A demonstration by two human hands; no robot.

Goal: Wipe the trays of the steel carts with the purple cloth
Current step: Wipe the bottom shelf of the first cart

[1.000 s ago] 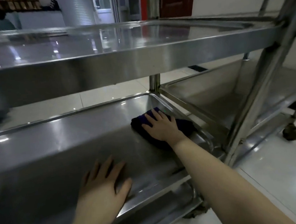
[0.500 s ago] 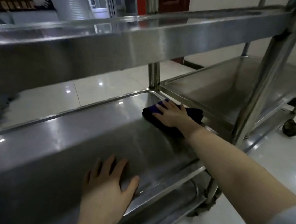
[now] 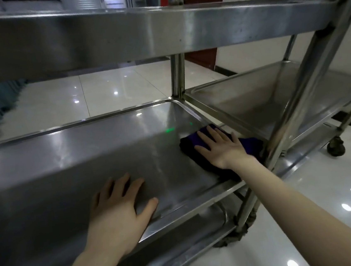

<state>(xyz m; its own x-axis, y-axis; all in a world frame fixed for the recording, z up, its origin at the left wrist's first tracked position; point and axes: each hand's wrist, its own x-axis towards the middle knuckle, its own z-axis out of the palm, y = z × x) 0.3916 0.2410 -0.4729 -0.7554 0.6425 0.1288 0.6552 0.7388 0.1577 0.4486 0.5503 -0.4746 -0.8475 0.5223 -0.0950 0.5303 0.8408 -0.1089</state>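
purple cloth (image 3: 251, 146): under right hand (image 3: 221, 147), well right of left hand (image 3: 118, 212), on middle tray (image 3: 82, 157) | right hand: fingers spread flat, pressing cloth | left hand: flat on tray, holding nothing | handling: likely soft, light, bunches on slick steel; press mid-cloth with palm

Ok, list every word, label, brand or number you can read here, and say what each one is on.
None: no readable text anywhere in this view.
The top tray, the middle tray, the neighbouring cart's tray and the purple cloth show no label, brand or number.
The green glint on the middle tray is a light reflection, not a sign.
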